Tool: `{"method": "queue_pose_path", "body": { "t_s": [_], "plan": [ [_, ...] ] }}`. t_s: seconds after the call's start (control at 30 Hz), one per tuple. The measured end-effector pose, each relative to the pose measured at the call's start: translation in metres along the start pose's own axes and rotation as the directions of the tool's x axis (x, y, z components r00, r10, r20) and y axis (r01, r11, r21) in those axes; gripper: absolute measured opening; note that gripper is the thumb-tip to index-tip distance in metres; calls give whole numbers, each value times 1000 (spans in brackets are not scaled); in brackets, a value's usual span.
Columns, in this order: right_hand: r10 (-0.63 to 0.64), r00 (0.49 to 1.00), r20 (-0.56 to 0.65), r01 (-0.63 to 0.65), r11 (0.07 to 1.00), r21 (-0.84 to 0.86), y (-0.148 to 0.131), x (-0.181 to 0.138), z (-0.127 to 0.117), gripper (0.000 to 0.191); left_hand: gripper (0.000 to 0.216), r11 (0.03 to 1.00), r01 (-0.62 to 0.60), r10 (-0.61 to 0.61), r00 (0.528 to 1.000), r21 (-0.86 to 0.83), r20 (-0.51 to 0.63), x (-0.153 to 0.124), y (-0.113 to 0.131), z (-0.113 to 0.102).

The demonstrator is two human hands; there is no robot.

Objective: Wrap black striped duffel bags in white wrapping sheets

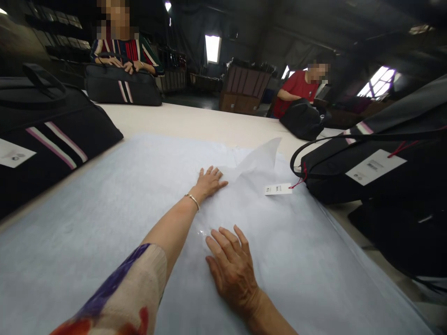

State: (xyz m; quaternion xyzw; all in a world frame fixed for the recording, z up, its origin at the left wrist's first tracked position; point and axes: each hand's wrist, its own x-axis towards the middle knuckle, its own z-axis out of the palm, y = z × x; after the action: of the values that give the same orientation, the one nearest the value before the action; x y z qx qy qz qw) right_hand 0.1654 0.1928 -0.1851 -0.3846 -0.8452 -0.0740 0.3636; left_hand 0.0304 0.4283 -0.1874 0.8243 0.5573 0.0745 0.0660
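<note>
A large pale bluish-white sheet [115, 223], thin and slightly see-through, lies spread over the table. My left hand [208, 181], with a bracelet at the wrist, rests on it with fingers spread, beside a raised fold [260, 160] of the sheet. Closer to me, my right hand [233, 270] is palm down on or just above the sheet, fingers apart and holding nothing. A small shiny clear patch [201, 232] shows just left of the right fingertips. A white tag [278, 189] on a red cord lies on the sheet's right part.
Black bags with striped bands stand at the left [42, 139] and right [335, 163]. Across the cream table [195, 120], a person in a striped top has both hands on another black bag [122, 86]. A person in red [296, 88] handles a dark bag [303, 118] at the far right.
</note>
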Motion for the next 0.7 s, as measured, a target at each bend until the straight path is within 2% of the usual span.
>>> {"method": "queue_pose_path", "body": {
  "t_s": [0.2,0.37,0.47,0.53,0.63,0.7],
  "plan": [
    [58,994,94,-58,998,0,0,0,3,31,55,993,113,-111,993,39,-44,18,-1,-4],
    [96,981,166,-120,982,143,4,-4,-1,33,43,993,78,-70,994,87,-87,46,-10,-14],
    [202,954,220,-257,931,259,9,-1,0,37,40,995,54,-45,994,84,-102,58,-17,-12],
    [304,920,246,-377,859,347,13,4,-4,41,41,995,58,-48,991,82,-125,60,-24,-9],
    [398,886,237,-463,786,410,18,7,-30,44,41,993,71,-54,984,94,-169,57,-36,-10],
    [413,887,204,-460,826,326,24,-7,-66,44,39,994,57,-40,984,94,-174,55,-38,-12]
  ]
}}
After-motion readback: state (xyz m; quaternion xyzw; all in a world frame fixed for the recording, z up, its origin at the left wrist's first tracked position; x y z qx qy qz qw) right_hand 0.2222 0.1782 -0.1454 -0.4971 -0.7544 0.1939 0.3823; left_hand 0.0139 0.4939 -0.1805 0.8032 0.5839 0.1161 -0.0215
